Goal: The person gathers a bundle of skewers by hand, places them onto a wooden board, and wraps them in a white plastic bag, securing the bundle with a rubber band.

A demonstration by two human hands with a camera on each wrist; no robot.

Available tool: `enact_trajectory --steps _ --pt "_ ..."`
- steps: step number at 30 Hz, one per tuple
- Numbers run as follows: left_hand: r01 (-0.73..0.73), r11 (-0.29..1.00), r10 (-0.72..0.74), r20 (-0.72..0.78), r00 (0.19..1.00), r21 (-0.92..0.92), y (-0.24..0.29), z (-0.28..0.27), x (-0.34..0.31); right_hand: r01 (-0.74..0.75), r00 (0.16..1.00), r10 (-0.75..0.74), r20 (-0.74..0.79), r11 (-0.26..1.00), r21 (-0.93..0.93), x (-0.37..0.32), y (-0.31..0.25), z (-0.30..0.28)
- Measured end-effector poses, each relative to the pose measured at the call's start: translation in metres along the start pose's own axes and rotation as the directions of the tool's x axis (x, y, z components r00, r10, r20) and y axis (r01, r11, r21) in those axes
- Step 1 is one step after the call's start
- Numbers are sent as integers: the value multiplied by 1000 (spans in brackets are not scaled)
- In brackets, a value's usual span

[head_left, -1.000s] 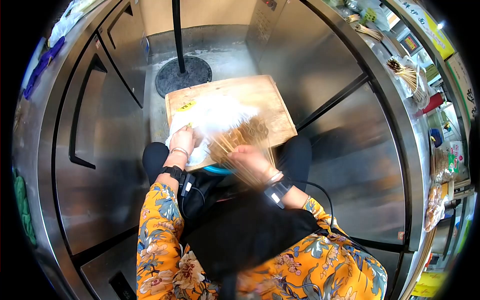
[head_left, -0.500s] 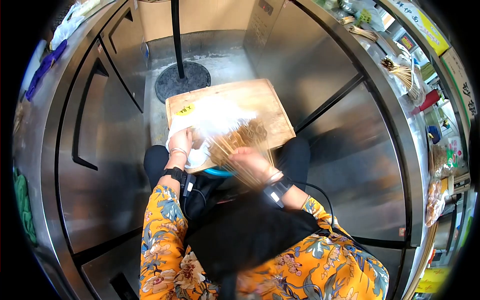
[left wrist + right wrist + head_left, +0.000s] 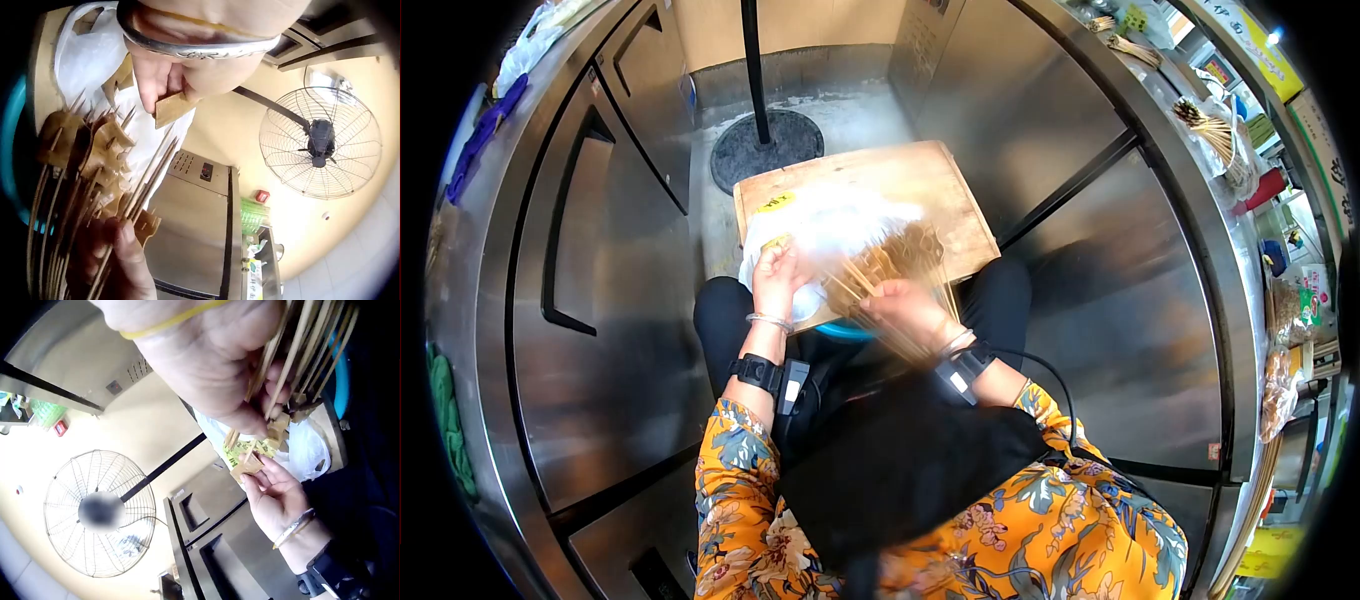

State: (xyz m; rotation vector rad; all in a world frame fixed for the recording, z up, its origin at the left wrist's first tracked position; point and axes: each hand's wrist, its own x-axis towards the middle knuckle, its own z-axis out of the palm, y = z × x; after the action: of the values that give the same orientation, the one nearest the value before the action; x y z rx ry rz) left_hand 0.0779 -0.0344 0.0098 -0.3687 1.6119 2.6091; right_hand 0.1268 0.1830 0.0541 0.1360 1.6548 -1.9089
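My left hand [image 3: 776,274] pinches a flat tan piece of what looks like tofu skin [image 3: 175,109] between thumb and fingers. My right hand [image 3: 908,310] grips a bundle of bamboo skewers [image 3: 59,212], their points toward the board. Folded brown sheets [image 3: 105,145] are threaded on several of these skewers. In the right wrist view, a skewer tip overlaps the piece in my left hand. Beneath the hands, a white plastic bag [image 3: 825,222] with a yellow label [image 3: 776,203] lies on a wooden board [image 3: 900,170].
The board spans my knees, with a blue rim [image 3: 843,330] below its near edge. Steel cabinets [image 3: 615,310] stand on both sides. Beyond the board is a fan's round base [image 3: 767,140]. Skewer bundles [image 3: 1212,135] lie on the right counter.
My left hand has come up from the bag and turned, now showing a tan piece in its fingers. The right hand keeps its hold on the skewers.
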Motion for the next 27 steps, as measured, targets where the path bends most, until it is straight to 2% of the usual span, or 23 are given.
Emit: enact_trajectory --steps 7,10,15,17,20,23,24,27 --pt "-36 999 35 21 999 40 9 13 -10 22 999 -23 -45 1000 -13 1 2 1" --pt "-139 990 141 85 986 -36 6 15 -13 9 999 -7 -49 1000 24 -1 -2 5" --pt "-226 965 213 107 971 132 -8 19 -20 8 997 -6 -79 1000 27 0 -4 10" --pt "-231 934 210 102 972 271 -2 27 -28 20 997 -19 -73 1000 19 6 1 6" --pt "-265 876 306 -38 951 403 -2 23 -19 46 997 -47 -55 999 -24 10 2 8" --pt "-215 924 255 -90 963 316 -4 11 -6 12 999 -13 -38 1000 -15 14 -1 8" --pt "-166 972 181 -80 980 164 -10 8 0 19 999 -19 -37 1000 -8 14 0 9" --pt "-163 985 169 -118 979 60 -9 15 -6 30 999 -30 -41 1000 -3 11 0 9"
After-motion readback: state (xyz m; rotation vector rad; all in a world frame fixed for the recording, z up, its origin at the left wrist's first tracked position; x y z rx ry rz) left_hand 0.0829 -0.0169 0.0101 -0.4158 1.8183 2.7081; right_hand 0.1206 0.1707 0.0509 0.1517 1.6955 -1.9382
